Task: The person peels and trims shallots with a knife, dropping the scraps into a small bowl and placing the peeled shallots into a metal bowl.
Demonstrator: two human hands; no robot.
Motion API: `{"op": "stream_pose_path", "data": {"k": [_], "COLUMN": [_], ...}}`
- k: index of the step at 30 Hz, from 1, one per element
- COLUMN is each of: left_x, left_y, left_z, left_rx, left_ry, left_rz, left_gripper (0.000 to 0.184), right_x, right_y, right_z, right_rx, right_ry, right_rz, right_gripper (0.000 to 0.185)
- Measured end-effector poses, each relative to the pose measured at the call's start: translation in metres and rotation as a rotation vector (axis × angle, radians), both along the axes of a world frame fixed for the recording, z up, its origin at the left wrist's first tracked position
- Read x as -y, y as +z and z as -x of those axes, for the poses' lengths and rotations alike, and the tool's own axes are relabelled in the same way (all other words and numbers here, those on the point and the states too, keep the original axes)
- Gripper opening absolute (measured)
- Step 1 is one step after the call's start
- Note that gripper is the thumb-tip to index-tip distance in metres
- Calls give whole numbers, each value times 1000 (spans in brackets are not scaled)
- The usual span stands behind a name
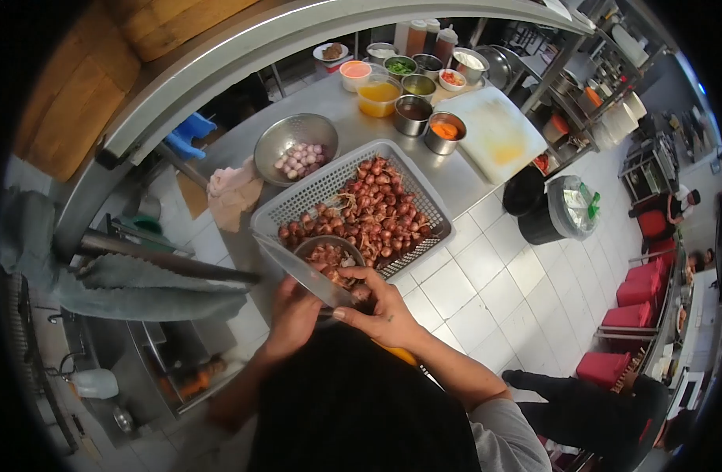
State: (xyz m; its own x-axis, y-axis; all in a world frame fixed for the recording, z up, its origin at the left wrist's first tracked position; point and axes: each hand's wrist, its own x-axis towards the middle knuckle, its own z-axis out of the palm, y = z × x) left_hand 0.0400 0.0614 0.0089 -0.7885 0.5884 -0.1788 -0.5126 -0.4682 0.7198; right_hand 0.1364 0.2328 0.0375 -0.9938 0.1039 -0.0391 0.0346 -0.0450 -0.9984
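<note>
A wide knife blade (302, 271) slants from the basket's near left corner down to my right hand (384, 311). That hand is closed around the knife's lower end, and a yellow piece, perhaps its handle, shows under my wrist. A shallot (361, 293) shows between my right thumb and forefinger. My left hand (292, 321) is closed behind the blade; what its fingers hold is hidden. Just beyond my hands, a small bowl (353, 245) with shallots and skins sits inside a grey perforated basket (436, 208). Unpeeled red shallots (381, 200) fill much of the basket.
A metal colander (270, 138) with peeled shallots stands behind the basket, beside crumpled pinkish paper (233, 189). Several sauce and ingredient containers and a white cutting board (491, 130) share the steel table. A lined black bin (542, 224) stands right. A person (597, 417) is at lower right.
</note>
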Motion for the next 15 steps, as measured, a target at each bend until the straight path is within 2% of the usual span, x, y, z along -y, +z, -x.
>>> {"op": "stream_pose_path", "data": {"k": [3, 5, 8, 11, 15], "left_x": [4, 2, 1, -2, -4], "left_y": [-7, -8, -15, -11, -4], "left_z": [2, 0, -4, -9, -8], "left_rx": [-87, -119, -145, -169, -154], "left_ry": [-108, -88, -92, -75, -3], "left_rz": [94, 45, 96, 82, 160], "left_gripper": [34, 34, 35, 34, 33], "right_x": [5, 9, 10, 12, 6], "right_y": [-2, -9, -6, -18, -9], "right_z": [0, 3, 4, 11, 17], "right_rx": [-32, -109, 11, -115, 19], "right_ry": [-65, -116, -131, -153, -74], "right_rz": [-19, -14, -19, 40, 457], "right_gripper": [54, 48, 40, 33, 27]}}
